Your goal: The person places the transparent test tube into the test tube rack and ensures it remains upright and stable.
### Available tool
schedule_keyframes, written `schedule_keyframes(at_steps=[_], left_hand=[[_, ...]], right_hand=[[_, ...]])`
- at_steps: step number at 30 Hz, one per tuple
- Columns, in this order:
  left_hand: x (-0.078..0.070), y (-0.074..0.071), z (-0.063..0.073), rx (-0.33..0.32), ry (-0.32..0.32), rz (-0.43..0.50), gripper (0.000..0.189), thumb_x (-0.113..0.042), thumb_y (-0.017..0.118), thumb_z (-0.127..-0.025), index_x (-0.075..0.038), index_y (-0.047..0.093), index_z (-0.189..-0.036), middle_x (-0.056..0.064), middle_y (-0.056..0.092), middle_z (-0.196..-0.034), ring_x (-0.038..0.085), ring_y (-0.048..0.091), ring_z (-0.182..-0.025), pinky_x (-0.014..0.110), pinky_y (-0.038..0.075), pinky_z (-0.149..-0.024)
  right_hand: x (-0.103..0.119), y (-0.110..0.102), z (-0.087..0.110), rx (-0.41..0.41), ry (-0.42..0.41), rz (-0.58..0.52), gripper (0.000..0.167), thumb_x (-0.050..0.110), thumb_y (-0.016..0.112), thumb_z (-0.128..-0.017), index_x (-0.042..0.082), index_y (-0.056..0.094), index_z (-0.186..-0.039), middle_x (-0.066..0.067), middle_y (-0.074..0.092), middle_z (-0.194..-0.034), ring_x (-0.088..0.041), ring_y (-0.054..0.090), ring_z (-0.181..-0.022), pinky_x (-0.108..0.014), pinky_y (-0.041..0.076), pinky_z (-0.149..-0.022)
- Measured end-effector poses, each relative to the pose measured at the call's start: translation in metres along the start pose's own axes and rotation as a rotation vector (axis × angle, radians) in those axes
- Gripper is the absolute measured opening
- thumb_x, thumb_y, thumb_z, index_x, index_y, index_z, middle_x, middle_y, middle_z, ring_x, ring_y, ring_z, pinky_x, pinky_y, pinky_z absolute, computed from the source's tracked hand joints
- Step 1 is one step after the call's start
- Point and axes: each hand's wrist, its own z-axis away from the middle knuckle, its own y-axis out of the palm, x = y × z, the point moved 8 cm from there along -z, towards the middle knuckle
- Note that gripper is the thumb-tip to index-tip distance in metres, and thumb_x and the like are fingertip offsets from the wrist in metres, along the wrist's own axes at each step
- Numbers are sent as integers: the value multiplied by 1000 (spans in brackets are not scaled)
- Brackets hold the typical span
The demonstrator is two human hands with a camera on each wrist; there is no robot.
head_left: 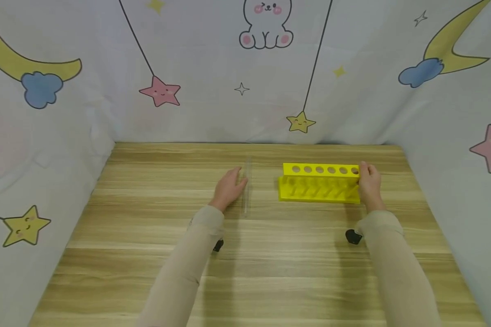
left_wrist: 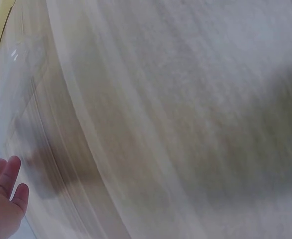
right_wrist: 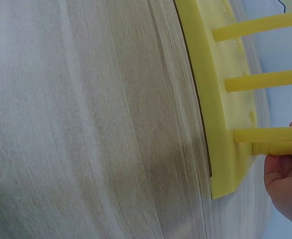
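A yellow test tube rack (head_left: 311, 198) stands at right of centre, with a row of round holes along its top and upright pegs behind its base. My right hand (head_left: 369, 184) grips the rack's right end; in the right wrist view its fingers (right_wrist: 273, 167) curl at the end post. A clear, tube-like thing (head_left: 246, 202) lies lengthwise on the table to the rack's left. Close beside it, on its left, is my left hand (head_left: 227, 188). In the left wrist view that hand's fingers (left_wrist: 11, 172) are loosely extended with nothing held in them.
The wood-grain table (head_left: 290, 263) ends at a white cloth backdrop (head_left: 204, 59) printed with stars, moons and a bear. More cloth hangs along both sides. A dark device sits under each wrist.
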Motion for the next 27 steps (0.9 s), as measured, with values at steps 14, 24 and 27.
schedule_keyframes(at_steps=[14, 24, 27], left_hand=[[1, -1, -6, 13, -41, 28, 51, -34, 43, -91, -9, 34, -134, 12, 49, -126, 26, 47, -116, 41, 38, -97], [-1, 2, -10, 9, -63, 48, 50, -35, 45, -90, -8, 38, -132, 12, 53, -120, 25, 51, -110, 40, 42, -91], [-1, 2, -10, 0, -73, 45, 50, -35, 46, -90, -8, 39, -131, 11, 54, -119, 24, 51, -109, 39, 43, -91]], right_hand=[[2, 0, 1, -25, 34, -39, 31, 44, 30, -93, 16, 43, -84, 10, 45, -87, -7, 41, -71, -17, 39, -64], [0, 0, 1, -15, 38, 9, 32, 48, 28, -92, 20, 43, -86, 11, 45, -87, -8, 40, -71, -17, 37, -64], [0, -1, 1, -22, 43, 10, 32, 47, 28, -92, 20, 44, -86, 11, 45, -86, -8, 40, -71, -17, 37, -64]])
